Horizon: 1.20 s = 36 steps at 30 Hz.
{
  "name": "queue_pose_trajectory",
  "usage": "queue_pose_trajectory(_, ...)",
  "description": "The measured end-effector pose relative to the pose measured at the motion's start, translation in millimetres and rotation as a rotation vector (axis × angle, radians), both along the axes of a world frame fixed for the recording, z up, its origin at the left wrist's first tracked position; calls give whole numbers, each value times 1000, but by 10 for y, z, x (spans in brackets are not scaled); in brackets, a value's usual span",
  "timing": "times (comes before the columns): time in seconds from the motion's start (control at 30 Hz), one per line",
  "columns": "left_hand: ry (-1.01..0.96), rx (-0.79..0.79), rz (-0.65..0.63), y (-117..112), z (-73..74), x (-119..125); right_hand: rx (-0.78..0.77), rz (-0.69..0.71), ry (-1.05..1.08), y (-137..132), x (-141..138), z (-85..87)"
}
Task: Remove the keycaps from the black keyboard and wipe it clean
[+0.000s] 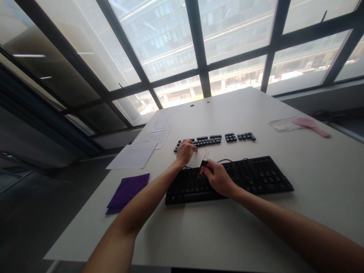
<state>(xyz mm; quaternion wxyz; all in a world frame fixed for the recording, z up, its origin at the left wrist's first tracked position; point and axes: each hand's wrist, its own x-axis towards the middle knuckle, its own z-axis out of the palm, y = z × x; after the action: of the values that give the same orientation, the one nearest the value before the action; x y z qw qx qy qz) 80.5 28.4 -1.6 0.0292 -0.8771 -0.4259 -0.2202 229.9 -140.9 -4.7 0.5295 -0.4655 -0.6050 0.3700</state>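
Note:
A black keyboard point(244, 176) lies across the white table, with bare switch rows showing over much of it. My right hand point(217, 176) is closed around a keycap puller point(204, 163), its two thin wire prongs pointing up and away, above the keyboard's left half. Beyond the keyboard, loose black keycaps point(209, 141) are laid out in rows and small blocks. At the left end of these rows is my left hand point(186, 151), its fingers bent and pinched together among the keycaps; whatever sits between the fingertips is hidden.
A folded purple cloth point(127, 191) lies left of the keyboard, and white paper sheets point(135, 155) lie behind it. To the far right are a pink hairbrush point(309, 124) and a clear plastic bag point(281, 125). Large windows point(170, 38) rise beyond the table point(227, 235).

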Motion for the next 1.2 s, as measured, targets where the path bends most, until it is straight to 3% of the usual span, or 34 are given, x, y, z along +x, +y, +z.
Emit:
queue_pose_trajectory(0.2, -24, 4, 30, 18, -11, 0, -15, -5, 20, 21, -1, -18)
queue_pose_trajectory(0.33, -101, 25, 41, -104, 95, -94, 15, -45, 45, 39, 19, -21)
queue_pose_trajectory(0.5, -179, -58, -80, -657, 234, -233, 31, -104, 17, 26, 33, -9)
queue_pose_trajectory(0.6, -194, -178, -164, -1089, 174, -228, 58, -77, -87, -4, 15, -10)
queue_pose_trajectory(0.7, -171, -208, -141, -1358, 53, -193, 86, -30, -199, -27, -5, -20)
queue_pose_trajectory(0.87, -215, -210, -126, -1407, -39, -189, 176, 81, -367, -83, 0, -8)
queue_pose_trajectory(1.07, -316, -248, -179, -1430, 49, -215, 321, 103, -613, -202, 85, -35)
queue_pose_trajectory(1.2, -279, -297, -296, -1482, 136, -224, 273, 55, -510, -202, 120, -75)
